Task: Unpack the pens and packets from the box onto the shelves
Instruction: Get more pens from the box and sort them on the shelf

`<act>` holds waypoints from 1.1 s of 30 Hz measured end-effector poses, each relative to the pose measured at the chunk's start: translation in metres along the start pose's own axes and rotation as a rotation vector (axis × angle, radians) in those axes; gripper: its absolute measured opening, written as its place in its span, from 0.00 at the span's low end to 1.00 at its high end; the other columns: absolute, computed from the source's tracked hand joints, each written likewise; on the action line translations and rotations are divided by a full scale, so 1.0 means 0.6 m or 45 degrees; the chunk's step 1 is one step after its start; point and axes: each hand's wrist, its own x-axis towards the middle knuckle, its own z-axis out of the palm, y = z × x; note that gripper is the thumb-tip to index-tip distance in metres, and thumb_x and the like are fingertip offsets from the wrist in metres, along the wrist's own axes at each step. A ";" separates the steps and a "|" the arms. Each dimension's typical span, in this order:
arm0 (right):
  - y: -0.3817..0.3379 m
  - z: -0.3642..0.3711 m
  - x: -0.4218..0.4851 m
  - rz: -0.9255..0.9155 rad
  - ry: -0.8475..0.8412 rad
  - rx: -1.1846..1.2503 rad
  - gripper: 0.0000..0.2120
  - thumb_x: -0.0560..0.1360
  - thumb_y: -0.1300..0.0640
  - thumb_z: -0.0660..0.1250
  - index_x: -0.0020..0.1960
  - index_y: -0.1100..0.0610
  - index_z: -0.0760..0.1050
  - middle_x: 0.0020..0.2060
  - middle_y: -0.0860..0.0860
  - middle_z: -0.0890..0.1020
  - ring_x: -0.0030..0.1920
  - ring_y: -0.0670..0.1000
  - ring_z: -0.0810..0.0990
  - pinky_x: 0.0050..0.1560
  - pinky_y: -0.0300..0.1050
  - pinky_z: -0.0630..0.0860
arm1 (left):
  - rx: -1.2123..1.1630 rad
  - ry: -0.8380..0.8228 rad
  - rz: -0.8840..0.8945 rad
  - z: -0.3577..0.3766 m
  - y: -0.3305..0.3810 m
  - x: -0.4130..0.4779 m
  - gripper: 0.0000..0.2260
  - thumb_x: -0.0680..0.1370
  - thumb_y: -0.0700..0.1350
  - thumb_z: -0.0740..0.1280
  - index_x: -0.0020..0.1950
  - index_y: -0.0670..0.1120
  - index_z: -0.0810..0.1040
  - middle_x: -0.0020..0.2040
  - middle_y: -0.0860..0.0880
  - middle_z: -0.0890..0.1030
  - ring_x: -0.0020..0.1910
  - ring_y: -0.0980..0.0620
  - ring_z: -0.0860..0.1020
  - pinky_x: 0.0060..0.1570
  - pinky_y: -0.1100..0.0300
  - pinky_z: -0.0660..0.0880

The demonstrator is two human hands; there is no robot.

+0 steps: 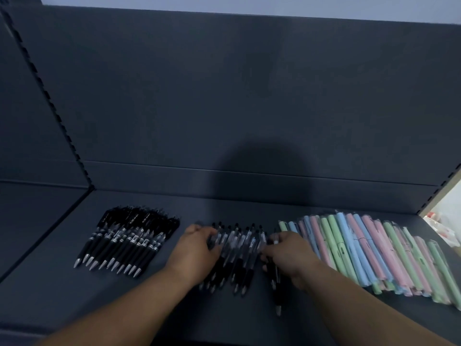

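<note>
The clear pens [237,248] lie in a loose row on the shelf [50,283]: light, stiff, likely to roll, best squeezed from both sides. The left hand [197,248] and right hand [289,253] curl their fingers round its two edges; black pens [124,240] and pastel pens [374,248] flank them.

three batches of pens are counted on one dark shelf [249,208]: about a dozen black pens [124,240], one blurred heap of clear-barrelled pens [237,250] and one row of pastel packets [374,250], too overlapped to number.
</note>
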 end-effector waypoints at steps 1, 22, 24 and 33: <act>0.002 -0.002 -0.001 -0.021 0.026 -0.005 0.04 0.72 0.67 0.67 0.46 0.62 0.74 0.37 0.61 0.82 0.37 0.59 0.83 0.45 0.63 0.80 | 0.004 0.029 0.029 0.004 0.000 -0.006 0.19 0.76 0.52 0.67 0.67 0.53 0.73 0.63 0.53 0.68 0.62 0.54 0.70 0.59 0.70 0.63; 0.010 -0.021 -0.029 -0.427 0.009 -0.559 0.22 0.74 0.57 0.69 0.67 0.53 0.71 0.60 0.48 0.79 0.46 0.40 0.75 0.40 0.20 0.67 | -0.071 -0.071 0.188 0.029 0.020 -0.041 0.26 0.76 0.55 0.67 0.73 0.56 0.66 0.77 0.53 0.56 0.76 0.55 0.52 0.71 0.64 0.50; 0.020 -0.016 -0.036 -0.506 0.006 -0.704 0.19 0.74 0.57 0.69 0.64 0.54 0.73 0.56 0.47 0.76 0.46 0.42 0.74 0.37 0.17 0.63 | -0.097 -0.076 0.189 0.028 0.021 -0.044 0.25 0.76 0.53 0.67 0.73 0.55 0.67 0.77 0.52 0.56 0.76 0.55 0.52 0.70 0.66 0.50; 0.009 0.005 -0.044 -0.657 -0.223 -0.838 0.34 0.69 0.48 0.74 0.72 0.50 0.67 0.68 0.44 0.68 0.72 0.49 0.65 0.71 0.40 0.63 | -0.156 -0.208 0.229 0.005 0.003 -0.045 0.35 0.71 0.58 0.72 0.74 0.58 0.62 0.77 0.54 0.52 0.76 0.57 0.51 0.69 0.68 0.50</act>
